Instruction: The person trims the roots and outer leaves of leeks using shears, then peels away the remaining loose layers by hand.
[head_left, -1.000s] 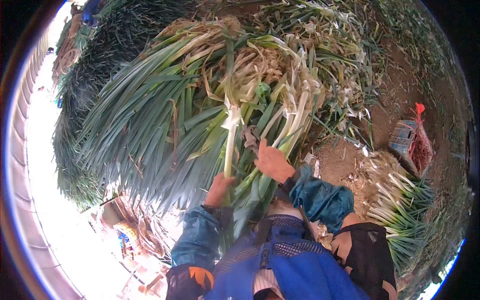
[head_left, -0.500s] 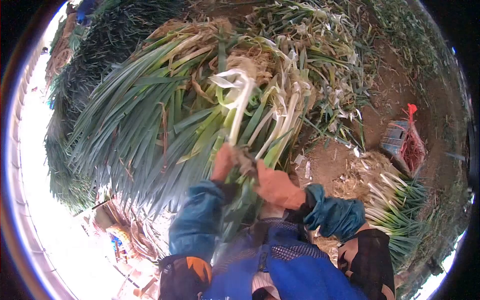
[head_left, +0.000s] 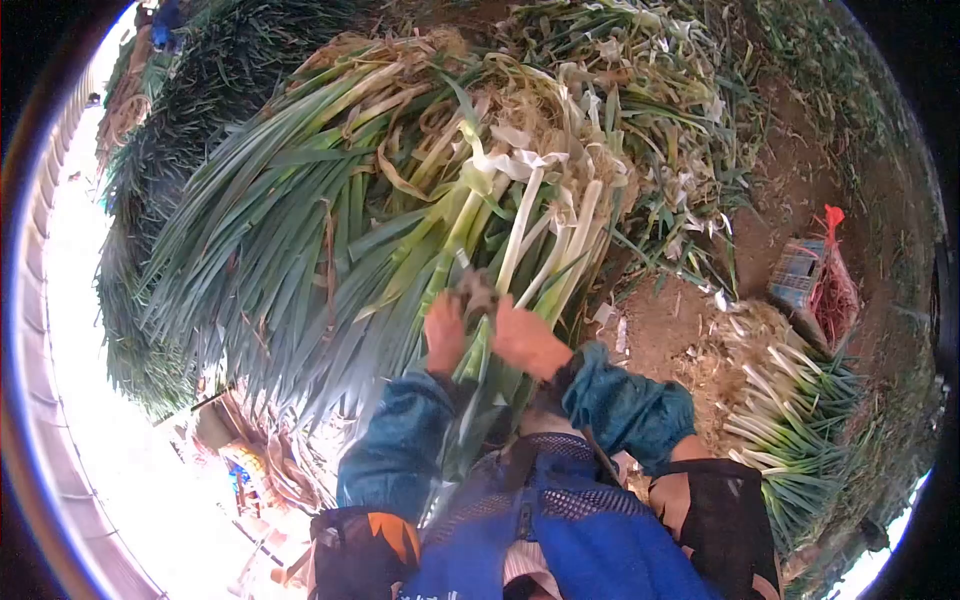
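Observation:
My left hand [head_left: 445, 332] is closed around the green part of a leek, whose stalk [head_left: 456, 238] runs up from the fingers. Just to the right, my right hand [head_left: 528, 340] has its fingers curled at the lower end of a white leek stalk [head_left: 521, 222]. A greyish-brown blurred thing [head_left: 479, 291] lies between the two hands, too smeared to name. Loose white skin [head_left: 515, 163] hangs about the stalk tops. Under and beyond both hands spreads a large heap of leeks [head_left: 270, 230], long green leaves to the left and hairy roots at the top.
Trimmed leeks [head_left: 795, 420] lie in a row on the right. Behind them stands a blue crate [head_left: 797, 272] with red netting [head_left: 835, 295]. Peeled leaf waste [head_left: 670, 130] covers the soil at the back. A dark green pile [head_left: 170, 200] rises at the left.
The white stalk with torn skin, blurred and raised before, now rests farther right against the heap. My right hand has moved up and left, closer to my left hand.

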